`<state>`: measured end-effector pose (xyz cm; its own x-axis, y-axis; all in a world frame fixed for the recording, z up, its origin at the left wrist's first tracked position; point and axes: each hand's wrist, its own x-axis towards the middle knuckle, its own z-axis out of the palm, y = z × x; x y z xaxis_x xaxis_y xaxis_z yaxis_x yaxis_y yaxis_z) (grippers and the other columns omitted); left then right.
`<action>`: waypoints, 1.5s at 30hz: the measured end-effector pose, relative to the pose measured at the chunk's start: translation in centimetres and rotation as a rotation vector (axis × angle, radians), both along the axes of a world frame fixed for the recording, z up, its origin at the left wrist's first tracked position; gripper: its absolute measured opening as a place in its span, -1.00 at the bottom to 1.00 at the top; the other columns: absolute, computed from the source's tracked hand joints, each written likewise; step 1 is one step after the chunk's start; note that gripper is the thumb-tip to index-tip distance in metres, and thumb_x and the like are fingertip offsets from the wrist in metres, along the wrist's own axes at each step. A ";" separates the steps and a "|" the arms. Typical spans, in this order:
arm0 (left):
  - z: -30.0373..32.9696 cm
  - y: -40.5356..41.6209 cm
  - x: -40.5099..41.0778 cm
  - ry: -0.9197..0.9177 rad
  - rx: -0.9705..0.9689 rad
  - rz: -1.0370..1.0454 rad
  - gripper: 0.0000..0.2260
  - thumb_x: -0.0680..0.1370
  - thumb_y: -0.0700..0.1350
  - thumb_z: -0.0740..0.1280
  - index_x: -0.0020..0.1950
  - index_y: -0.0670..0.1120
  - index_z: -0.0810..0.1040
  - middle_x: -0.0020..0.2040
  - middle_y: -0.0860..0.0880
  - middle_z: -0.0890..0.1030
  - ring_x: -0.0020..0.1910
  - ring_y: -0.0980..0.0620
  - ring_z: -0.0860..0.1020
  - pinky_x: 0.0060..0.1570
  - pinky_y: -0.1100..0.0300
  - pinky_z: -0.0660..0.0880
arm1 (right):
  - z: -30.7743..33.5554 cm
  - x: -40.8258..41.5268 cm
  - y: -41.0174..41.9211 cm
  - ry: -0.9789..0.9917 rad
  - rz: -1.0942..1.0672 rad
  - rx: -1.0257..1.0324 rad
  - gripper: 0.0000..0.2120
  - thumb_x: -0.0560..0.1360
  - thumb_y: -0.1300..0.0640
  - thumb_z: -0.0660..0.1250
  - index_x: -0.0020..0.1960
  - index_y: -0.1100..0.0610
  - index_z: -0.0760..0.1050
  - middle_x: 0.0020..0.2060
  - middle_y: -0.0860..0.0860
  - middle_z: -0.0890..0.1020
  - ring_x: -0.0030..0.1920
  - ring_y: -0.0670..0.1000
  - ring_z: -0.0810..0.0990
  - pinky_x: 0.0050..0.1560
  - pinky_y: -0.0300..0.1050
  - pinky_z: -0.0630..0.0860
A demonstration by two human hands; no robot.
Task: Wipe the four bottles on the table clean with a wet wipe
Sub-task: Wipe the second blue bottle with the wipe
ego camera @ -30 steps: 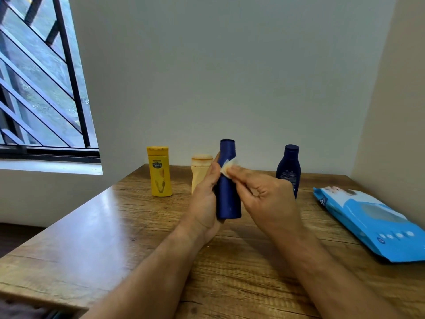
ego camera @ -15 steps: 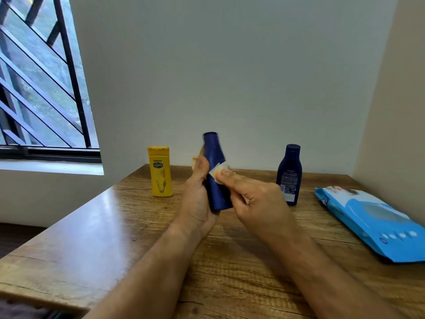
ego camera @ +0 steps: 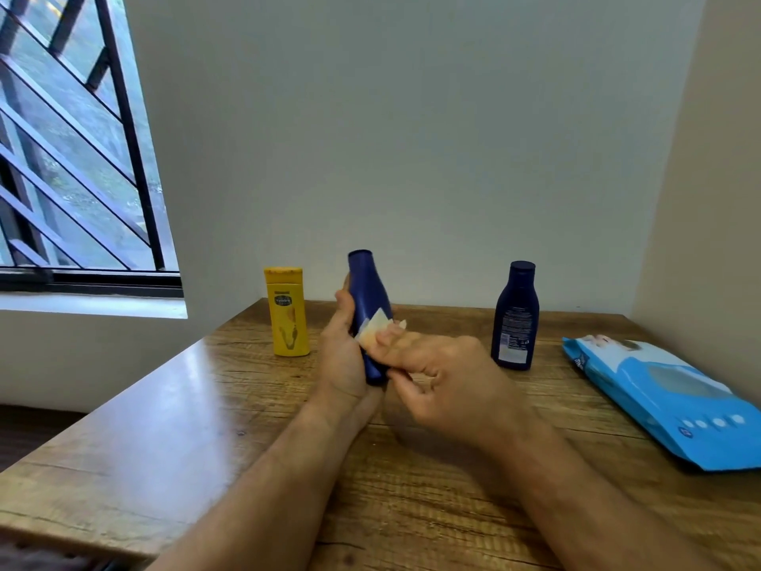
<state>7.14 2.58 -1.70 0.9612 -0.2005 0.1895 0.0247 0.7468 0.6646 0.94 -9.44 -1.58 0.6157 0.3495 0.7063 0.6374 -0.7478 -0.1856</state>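
Note:
My left hand (ego camera: 344,356) grips a tall blue bottle (ego camera: 367,298) above the wooden table (ego camera: 164,426), the bottle's top tilted slightly left. My right hand (ego camera: 444,385) pinches a small folded wet wipe (ego camera: 372,329) and presses it against the bottle's right side, near its middle. A yellow bottle (ego camera: 287,313) stands upright to the left at the back. A dark blue bottle (ego camera: 514,319) with a white label stands at the back right. The beige bottle is hidden behind my left hand and the held bottle.
A blue pack of wet wipes (ego camera: 667,397) lies flat at the table's right side by the wall. Walls close off the table at the back and right. A barred window (ego camera: 70,150) is at the upper left.
The held blue bottle has been tilted left and turned in my left hand. My right hand slid the wipe down from near the bottle's neck to its middle.

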 end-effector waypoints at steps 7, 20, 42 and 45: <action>-0.1 -0.6 -1.2 -0.031 0.039 -0.126 -0.60 0.64 0.13 0.22 0.15 -0.19 0.60 -0.14 -0.13 0.64 -0.18 -0.01 0.63 -0.11 0.14 0.60 | 0.0 0.2 -0.6 -0.187 -0.058 0.003 -0.65 0.53 0.13 0.35 0.32 0.03 0.53 0.28 -0.05 0.58 0.35 -0.14 0.49 0.36 -0.07 0.46; 0.5 0.5 -0.2 -0.054 0.035 0.010 -0.39 0.56 0.28 0.20 0.44 -0.11 0.46 -0.10 -0.13 0.66 -0.21 0.01 0.62 -0.20 0.13 0.63 | 0.5 -0.2 -0.8 -0.048 0.035 -0.139 -0.63 0.49 0.21 0.40 0.28 0.04 0.56 0.26 -0.07 0.60 0.31 -0.18 0.51 0.32 -0.12 0.49; -0.1 0.2 -0.3 -0.168 0.183 0.055 -0.48 0.58 0.13 0.31 0.33 -0.25 0.52 -0.04 -0.19 0.64 -0.15 -0.07 0.63 -0.16 0.05 0.62 | 0.6 -0.5 -1.2 -0.143 -0.083 0.067 -0.80 0.49 0.18 0.43 0.11 0.07 0.66 -0.02 -0.04 0.67 -0.03 -0.12 0.62 0.05 -0.20 0.60; -0.4 -0.2 -0.6 -0.209 0.268 -0.017 -0.54 0.57 0.13 0.30 0.30 -0.18 0.58 0.05 -0.18 0.68 -0.04 -0.08 0.65 -0.05 0.04 0.61 | 1.1 -0.3 -1.2 -0.241 -0.184 0.315 -0.79 0.52 0.22 0.41 0.14 0.11 0.66 -0.02 -0.04 0.67 -0.05 -0.16 0.61 0.04 -0.40 0.53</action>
